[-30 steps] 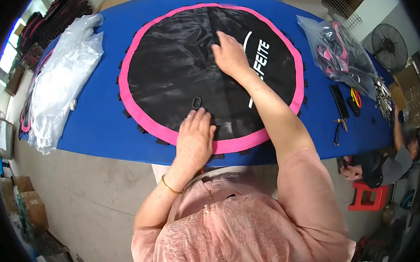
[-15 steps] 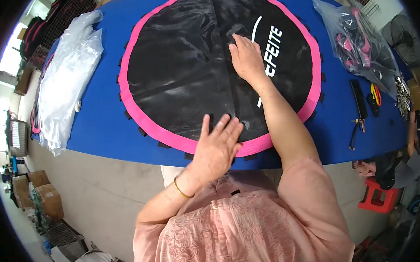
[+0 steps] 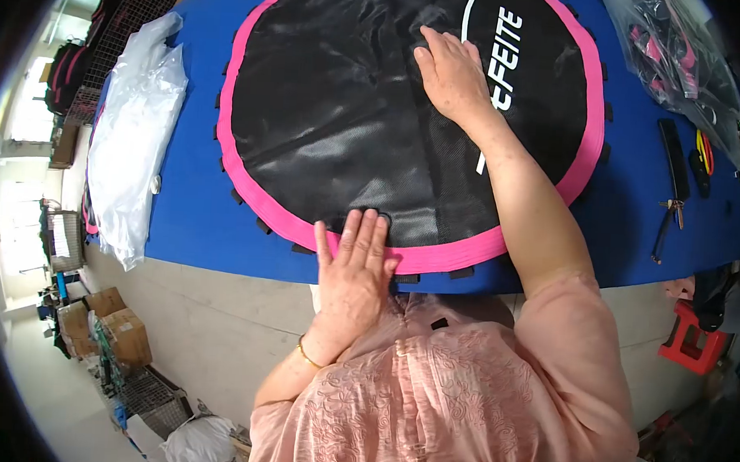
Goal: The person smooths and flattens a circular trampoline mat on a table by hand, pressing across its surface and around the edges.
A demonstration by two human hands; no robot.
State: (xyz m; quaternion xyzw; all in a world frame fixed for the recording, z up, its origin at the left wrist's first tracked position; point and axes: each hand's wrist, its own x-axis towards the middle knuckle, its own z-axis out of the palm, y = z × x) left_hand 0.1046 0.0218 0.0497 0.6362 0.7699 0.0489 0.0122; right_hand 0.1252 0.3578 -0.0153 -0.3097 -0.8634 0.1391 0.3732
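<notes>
A round black trampoline mat [image 3: 309,119] with a pink border [image 3: 263,203] and black tabs round its edge lies flat on a blue table [image 3: 191,155]. White lettering [image 3: 506,58] runs across its right side. My left hand [image 3: 355,268] rests palm down over the near border, its fingers stretched onto the black fabric. Farther out, my right hand [image 3: 454,72] lies on the mat just left of the lettering, fingers extended. Neither hand holds anything. Faint creases cross the black fabric, and the mat's far edge is cut off by the frame.
Clear plastic wrapping [image 3: 136,135] lies on the left end of the table. To the right are a bag with pink and black parts [image 3: 672,54], a black strip-like object [image 3: 673,159] and a small tool with yellow and red handles [image 3: 704,156]. A red stool [image 3: 692,338] stands beyond.
My left hand has slid left along the near border, with its fingers closer together. My right hand stays beside the lettering. The whole view has shifted, with the mat higher in the frame.
</notes>
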